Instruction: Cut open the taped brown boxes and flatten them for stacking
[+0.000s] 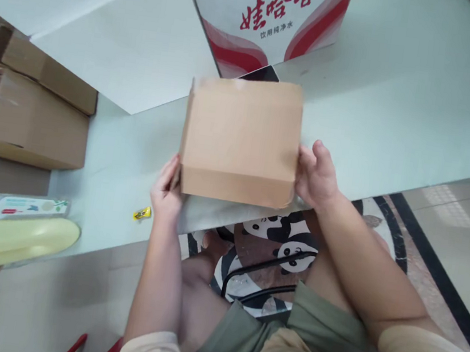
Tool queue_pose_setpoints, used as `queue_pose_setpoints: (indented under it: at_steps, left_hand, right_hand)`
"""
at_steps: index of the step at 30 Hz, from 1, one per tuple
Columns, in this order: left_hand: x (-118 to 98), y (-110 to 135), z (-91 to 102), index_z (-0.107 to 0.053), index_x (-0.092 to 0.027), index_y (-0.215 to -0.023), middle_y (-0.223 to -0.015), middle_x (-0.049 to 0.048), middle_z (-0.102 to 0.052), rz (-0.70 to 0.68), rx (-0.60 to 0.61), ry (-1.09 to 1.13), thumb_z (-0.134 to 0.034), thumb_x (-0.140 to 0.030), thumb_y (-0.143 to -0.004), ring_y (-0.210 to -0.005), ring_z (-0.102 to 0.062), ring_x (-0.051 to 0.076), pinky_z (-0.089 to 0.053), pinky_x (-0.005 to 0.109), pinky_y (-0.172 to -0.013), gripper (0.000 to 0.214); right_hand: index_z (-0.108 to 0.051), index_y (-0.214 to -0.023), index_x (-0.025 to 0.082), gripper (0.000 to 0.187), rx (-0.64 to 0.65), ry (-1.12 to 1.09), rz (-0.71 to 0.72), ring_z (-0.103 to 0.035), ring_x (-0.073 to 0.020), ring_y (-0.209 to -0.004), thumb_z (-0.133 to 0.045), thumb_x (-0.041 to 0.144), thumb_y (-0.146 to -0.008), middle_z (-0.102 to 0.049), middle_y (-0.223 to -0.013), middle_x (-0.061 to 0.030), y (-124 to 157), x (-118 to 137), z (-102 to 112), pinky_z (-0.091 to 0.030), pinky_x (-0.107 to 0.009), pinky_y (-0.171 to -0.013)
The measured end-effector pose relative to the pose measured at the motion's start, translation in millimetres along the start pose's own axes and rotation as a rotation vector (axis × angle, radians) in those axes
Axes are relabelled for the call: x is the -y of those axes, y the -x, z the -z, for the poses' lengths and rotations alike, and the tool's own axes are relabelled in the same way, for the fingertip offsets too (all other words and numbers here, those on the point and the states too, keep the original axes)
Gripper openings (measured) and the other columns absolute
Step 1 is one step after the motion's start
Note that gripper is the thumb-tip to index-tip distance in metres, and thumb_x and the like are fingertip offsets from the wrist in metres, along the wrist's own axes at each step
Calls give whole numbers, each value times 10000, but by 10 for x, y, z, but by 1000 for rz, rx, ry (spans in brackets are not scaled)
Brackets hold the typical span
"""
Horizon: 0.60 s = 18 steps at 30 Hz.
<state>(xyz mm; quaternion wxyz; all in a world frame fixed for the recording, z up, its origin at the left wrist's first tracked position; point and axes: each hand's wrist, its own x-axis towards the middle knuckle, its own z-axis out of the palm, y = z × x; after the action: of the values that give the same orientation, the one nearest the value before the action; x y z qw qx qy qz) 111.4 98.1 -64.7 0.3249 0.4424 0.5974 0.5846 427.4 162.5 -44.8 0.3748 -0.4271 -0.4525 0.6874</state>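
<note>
A small plain brown cardboard box point(243, 131) is between my two hands, over the front edge of the pale table. My left hand point(167, 187) grips its lower left side, the fingers bent at the edge and partly hidden. On the opposite side my right hand point(316, 175) presses against the box, its thumb raised off the cardboard and its fingertips hidden behind the side. The face toward me is blank, with a fold line near the bottom. A small yellow packet point(142, 213) lies on the table left of my left hand.
Behind stands a white and red water carton point(272, 25), with a dark flat device point(262, 74) before it. A large white panel or box point(131, 41) rises left of that. Farther left are brown cartons point(38, 110), a plastic bottle point(23, 209) and a pale yellow curved object point(14, 239).
</note>
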Motion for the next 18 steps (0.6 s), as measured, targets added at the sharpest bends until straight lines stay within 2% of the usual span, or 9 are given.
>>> queue_pose_setpoints:
  at_steps: [2, 4, 6, 8, 10, 12, 15, 18]
  left_hand:
    - [5, 25, 84, -770, -250, -1083, -1399, 38, -639, -85, 62, -180, -808, -320, -720, -1406, -492, 238, -302, 401, -1252, 372]
    - [-22, 47, 151, -778, -269, -1092, -1390, 45, -648, -126, 191, -338, -744, -273, -726, -1416, -492, 276, -308, 482, -1248, 368]
    - [-53, 56, 194, -798, -271, -1039, -1345, 48, -678, -105, 276, -321, -671, -268, -725, -1410, -500, 297, -321, 505, -1240, 339]
    - [-78, 50, 199, -809, -263, -959, -1311, 49, -697, -91, 192, -155, -638, -301, -705, -1395, -515, 304, -345, 485, -1228, 309]
    - [-105, 33, 168, -780, -273, -993, -1314, 37, -690, -93, -16, 34, -668, -344, -667, -1343, -563, 288, -417, 447, -1176, 353]
    - [-145, 19, 126, -716, -290, -1083, -1264, 33, -700, -35, -174, 152, -754, -368, -609, -1196, -653, 248, -527, 378, -1037, 482]
    - [-225, 27, 98, -666, -240, -973, -996, 41, -731, 100, -244, 236, -845, -429, -557, -829, -695, 173, -575, 271, -733, 490]
    - [-295, 75, 102, -647, -215, -907, -869, 27, -716, 152, -229, 291, -885, -440, -503, -676, -647, 135, -528, 227, -591, 520]
  right_hand:
    - [-548, -1279, 228, 751, -61, -9, -19, -692, -294, -1049, -408, 792, -804, -718, -1128, -109, -11, -19, -7, -594, -475, -855]
    - [-619, -1126, 211, 527, -155, -100, -93, -707, -292, -990, -654, 576, -747, -740, -1040, -93, -23, -26, 1, -596, -470, -874]
    - [-653, -970, 197, 364, -244, -181, -161, -716, -284, -925, -742, 382, -669, -751, -961, -81, -15, -14, 9, -601, -461, -882]
    - [-669, -890, 193, 299, -289, -240, -159, -717, -276, -886, -755, 314, -630, -756, -921, -69, 26, 6, -2, -607, -454, -874]
    - [-686, -891, 203, 320, -283, -280, -81, -720, -270, -881, -777, 312, -604, -763, -922, -50, 95, 17, -47, -608, -448, -868]
    - [-697, -914, 217, 372, -241, -294, 16, -727, -269, -897, -812, 355, -589, -768, -929, -34, 178, 7, -125, -604, -443, -880]
    - [-701, -899, 223, 427, -144, -252, 70, -737, -276, -911, -851, 464, -580, -773, -895, -34, 322, -39, -246, -591, -448, -911]
    - [-703, -900, 217, 464, -104, -167, 15, -742, -283, -903, -859, 520, -585, -776, -879, -49, 518, -93, -261, -589, -453, -906]
